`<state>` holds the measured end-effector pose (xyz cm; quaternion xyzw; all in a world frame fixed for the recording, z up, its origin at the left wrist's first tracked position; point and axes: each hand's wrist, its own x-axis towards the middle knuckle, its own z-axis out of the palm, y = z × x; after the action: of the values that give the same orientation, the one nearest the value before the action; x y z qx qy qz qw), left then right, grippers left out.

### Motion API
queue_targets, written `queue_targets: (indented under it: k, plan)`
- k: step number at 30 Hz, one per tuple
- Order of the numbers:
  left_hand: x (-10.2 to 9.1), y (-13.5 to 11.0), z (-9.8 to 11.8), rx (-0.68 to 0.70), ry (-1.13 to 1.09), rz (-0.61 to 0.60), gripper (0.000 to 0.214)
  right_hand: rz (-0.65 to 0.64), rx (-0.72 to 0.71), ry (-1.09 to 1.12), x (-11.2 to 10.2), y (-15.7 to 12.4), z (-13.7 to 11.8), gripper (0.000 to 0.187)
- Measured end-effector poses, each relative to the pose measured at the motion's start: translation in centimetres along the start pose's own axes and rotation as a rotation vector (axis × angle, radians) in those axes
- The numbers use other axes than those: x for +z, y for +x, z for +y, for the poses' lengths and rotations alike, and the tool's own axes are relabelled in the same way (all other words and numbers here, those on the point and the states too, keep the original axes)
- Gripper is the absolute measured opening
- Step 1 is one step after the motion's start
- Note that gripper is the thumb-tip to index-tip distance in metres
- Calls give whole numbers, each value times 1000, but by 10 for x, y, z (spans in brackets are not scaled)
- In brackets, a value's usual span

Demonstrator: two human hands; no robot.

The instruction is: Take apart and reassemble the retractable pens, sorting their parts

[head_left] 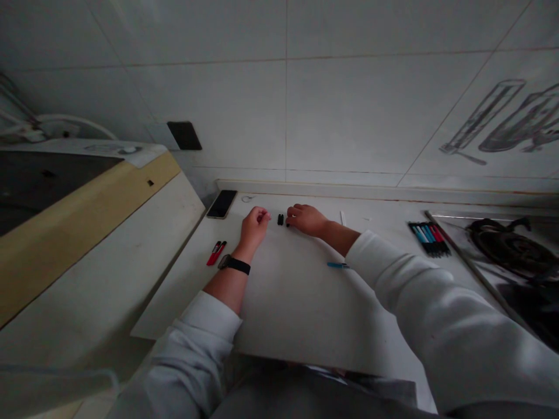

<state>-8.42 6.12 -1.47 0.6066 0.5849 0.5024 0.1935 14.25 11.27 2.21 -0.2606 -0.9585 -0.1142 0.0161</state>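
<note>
We find two black caps (280, 219) between left hand (254, 226) and right hand (307, 219), kept within reach. Both curl nearly closed; contents indeterminable.

Desk (297, 302) plain white, unpatterned; two small caps (280, 219) black; pair of markers (216, 253) red with black ends; phone (222, 203) glossy black; wristband (234, 265) black; sleeves (437, 314) white; single pen (338, 265) blue; row of markers (430, 238) black-bodied with light blue, blue and red sections; wall tiles (349, 116) white with thin grey joints; utensil drawing (502, 122) grey line work on white; wall plate (184, 135) near black; burner (510, 247) black; side cabinet (87, 203) off-white with a yellow-tan band.
</note>
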Motion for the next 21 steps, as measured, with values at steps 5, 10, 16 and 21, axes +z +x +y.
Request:
queue_targets:
  k: [5,10,16,21]
  plan:
    - [2,1,2,-14,-105,-15,11,12,-144,-19,1,-3,-7,23]
    - [3,-1,4,-21,-138,-25,11,-9,-60,73,7,-5,-8,23]
    - [-1,1,6,-8,-186,-88,18,-64,163,219,4,-16,-14,20]
    - [-1,-1,10,13,-217,-151,21,101,350,353,-20,-60,-37,27]
